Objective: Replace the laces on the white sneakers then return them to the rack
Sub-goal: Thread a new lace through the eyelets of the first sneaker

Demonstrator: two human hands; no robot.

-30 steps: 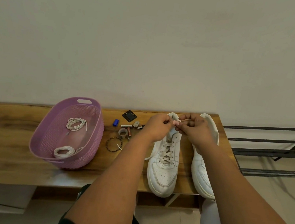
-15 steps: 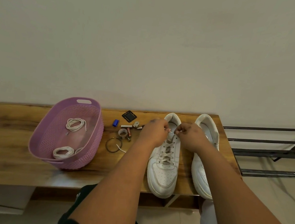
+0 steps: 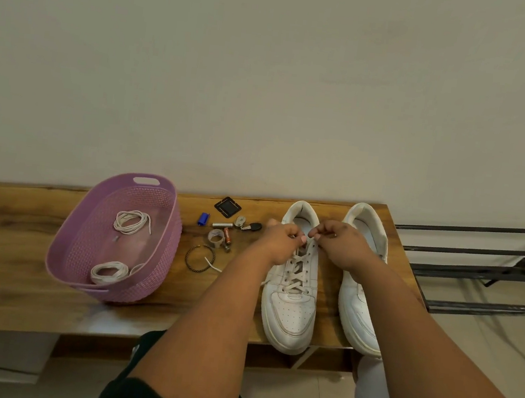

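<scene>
Two white sneakers stand side by side on the wooden bench (image 3: 5,235), toes toward me. The left sneaker (image 3: 289,310) is laced with a pale lace (image 3: 295,269) criss-crossed up its eyelets. My left hand (image 3: 278,238) and my right hand (image 3: 339,243) meet over its top eyelets, each pinching the lace near the tongue. A loose lace end (image 3: 212,264) trails out on the bench left of my left forearm. The right sneaker (image 3: 359,295) shows no lace where my right forearm leaves it visible.
A purple plastic basket (image 3: 163,253) on the bench holds two coiled white laces (image 3: 131,221). Small items lie between basket and shoes: a blue cap (image 3: 203,219), batteries, a key, a bangle (image 3: 199,258), a black square. A black metal rack (image 3: 475,275) stands to the right.
Both hands have dropped from the sneaker's collar down toward the top eyelets, still pinching the lace. The sneakers and basket stay in place.
</scene>
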